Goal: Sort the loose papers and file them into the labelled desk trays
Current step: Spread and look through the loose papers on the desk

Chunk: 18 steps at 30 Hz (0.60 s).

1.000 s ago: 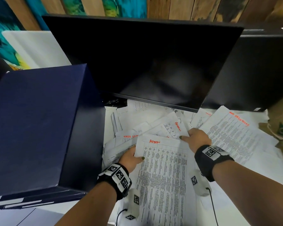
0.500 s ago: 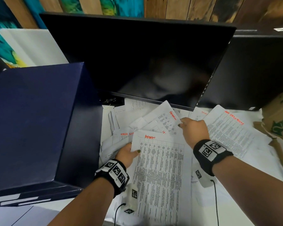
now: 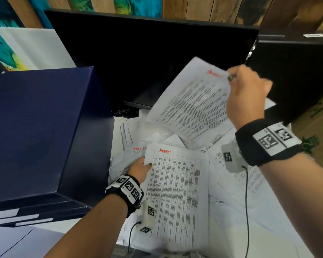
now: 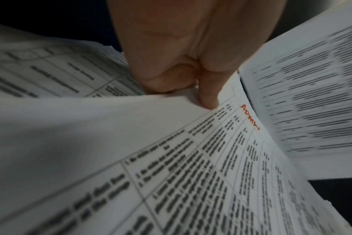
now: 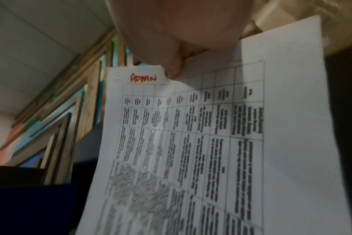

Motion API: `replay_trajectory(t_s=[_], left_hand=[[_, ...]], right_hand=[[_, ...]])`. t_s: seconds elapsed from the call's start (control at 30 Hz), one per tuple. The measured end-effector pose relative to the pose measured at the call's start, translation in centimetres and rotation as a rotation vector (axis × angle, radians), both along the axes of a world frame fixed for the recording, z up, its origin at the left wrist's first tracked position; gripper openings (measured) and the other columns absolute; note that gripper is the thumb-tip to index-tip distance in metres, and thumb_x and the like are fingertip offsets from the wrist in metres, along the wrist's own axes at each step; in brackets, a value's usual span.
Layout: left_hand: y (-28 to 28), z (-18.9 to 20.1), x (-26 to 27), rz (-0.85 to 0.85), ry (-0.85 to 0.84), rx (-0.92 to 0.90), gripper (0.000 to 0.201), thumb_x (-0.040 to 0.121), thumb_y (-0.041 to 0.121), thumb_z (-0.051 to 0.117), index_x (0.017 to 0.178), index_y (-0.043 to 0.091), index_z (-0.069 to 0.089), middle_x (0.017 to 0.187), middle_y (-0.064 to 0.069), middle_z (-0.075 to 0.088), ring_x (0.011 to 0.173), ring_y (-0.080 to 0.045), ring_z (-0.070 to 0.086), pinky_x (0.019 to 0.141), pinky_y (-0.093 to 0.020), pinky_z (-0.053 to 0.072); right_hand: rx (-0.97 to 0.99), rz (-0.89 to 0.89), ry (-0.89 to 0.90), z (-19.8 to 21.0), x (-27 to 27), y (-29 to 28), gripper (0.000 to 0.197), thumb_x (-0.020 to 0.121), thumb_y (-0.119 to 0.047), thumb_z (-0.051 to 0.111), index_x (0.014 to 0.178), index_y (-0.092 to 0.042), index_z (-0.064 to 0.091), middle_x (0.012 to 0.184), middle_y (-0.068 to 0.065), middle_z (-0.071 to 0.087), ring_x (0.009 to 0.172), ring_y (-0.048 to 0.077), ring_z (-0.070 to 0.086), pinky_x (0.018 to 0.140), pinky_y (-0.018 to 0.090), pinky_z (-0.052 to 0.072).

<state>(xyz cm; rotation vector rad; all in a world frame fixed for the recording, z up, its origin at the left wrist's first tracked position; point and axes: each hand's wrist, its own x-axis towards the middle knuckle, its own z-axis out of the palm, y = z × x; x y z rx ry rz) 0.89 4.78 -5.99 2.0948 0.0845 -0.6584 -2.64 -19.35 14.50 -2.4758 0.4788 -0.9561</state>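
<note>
My right hand [image 3: 239, 86] pinches the top edge of a printed sheet marked ADMIN in red [image 3: 192, 103] [image 5: 191, 143] and holds it up in front of the monitor. Lower down, my left hand [image 3: 141, 167] [image 4: 183, 76] grips the left edge of another table sheet marked ADMIN [image 3: 175, 192] [image 4: 221, 151], thumb on top, over the heap of loose papers [image 3: 131, 142]. A dark blue stack of desk trays [image 3: 35, 127] stands at the left, with white labels [image 3: 6, 214] on its front edges.
A black monitor [image 3: 147, 58] stands right behind the papers. A black box [image 3: 296, 71] and a brown carton [image 3: 317, 127] lie at the right. More printed sheets [image 3: 250, 183] cover the desk under my right arm.
My right hand has lifted one ADMIN sheet off the heap, up and to the right. The left hand has kept its hold on the other sheet.
</note>
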Motion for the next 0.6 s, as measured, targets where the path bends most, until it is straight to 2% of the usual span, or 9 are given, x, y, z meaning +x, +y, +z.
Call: replay_trajectory(t_s=[0.1,0.23,0.27,0.33,0.4,0.47,0.6], left_hand=[[0.0,0.0,0.1,0.025,-0.021,0.002,0.032,0.096,0.014,0.049,0.127,0.008,0.055,0.13,-0.009,0.058,0.12,-0.027,0.053,0.097,-0.033,0.041],[0.2,0.0,0.1,0.063,-0.044,0.015,0.03,0.095,0.01,0.049,0.124,0.005,0.055,0.12,-0.012,0.062,0.111,-0.028,0.057,0.087,-0.027,0.04],[0.3,-0.1,0.0,0.073,-0.03,-0.001,0.029,0.094,0.009,0.049,0.122,0.006,0.056,0.116,-0.012,0.063,0.107,-0.027,0.058,0.089,-0.026,0.042],[0.3,-0.3,-0.1,0.102,0.004,-0.082,0.028,0.093,0.011,0.052,0.12,0.01,0.059,0.117,-0.009,0.065,0.106,-0.026,0.059,0.098,-0.035,0.045],[0.1,-0.4,-0.3,0.098,0.025,-0.136,0.031,0.093,0.012,0.053,0.124,0.012,0.057,0.122,-0.01,0.063,0.11,-0.027,0.058,0.102,-0.043,0.044],[-0.2,-0.4,-0.6,0.096,0.046,-0.175,0.033,0.095,0.01,0.051,0.128,0.011,0.054,0.123,-0.008,0.06,0.113,-0.027,0.055,0.104,-0.044,0.041],[-0.8,0.0,-1.8,0.141,0.085,-0.288,0.034,0.096,0.01,0.048,0.129,0.016,0.054,0.126,0.001,0.057,0.126,-0.024,0.048,0.111,-0.04,0.032]], right_hand=[[-0.03,0.007,0.038,2.6,-0.3,-0.9,0.032,0.092,0.005,0.032,0.103,-0.015,0.055,0.089,0.0,0.046,0.086,0.012,0.026,0.092,0.041,0.03],[0.016,0.134,0.263,2.4,-0.9,-1.7,0.025,0.099,-0.007,0.033,0.107,-0.021,0.053,0.096,0.005,0.053,0.092,0.019,0.031,0.087,0.037,0.029],[0.019,0.166,0.357,1.7,-0.9,-1.7,0.027,0.099,-0.007,0.033,0.109,-0.021,0.053,0.096,0.006,0.054,0.092,0.02,0.032,0.089,0.039,0.032],[-0.009,0.22,0.524,-0.4,-1.1,-1.1,0.032,0.097,0.0,0.032,0.11,-0.021,0.053,0.088,0.004,0.054,0.088,0.018,0.034,0.095,0.039,0.031],[-0.021,0.276,0.607,-3.4,-1.3,-0.4,0.034,0.096,0.001,0.033,0.107,-0.024,0.053,0.088,0.003,0.058,0.085,0.019,0.039,0.089,0.036,0.027],[0.004,0.306,0.683,-6.5,-1.6,0.3,0.034,0.095,0.001,0.035,0.108,-0.023,0.055,0.09,-0.002,0.058,0.087,0.02,0.043,0.088,0.036,0.027],[0.095,0.295,0.805,-11.6,-2.5,1.5,0.035,0.095,0.0,0.034,0.111,-0.022,0.057,0.077,-0.01,0.051,0.08,0.018,0.044,0.098,0.038,0.036]])
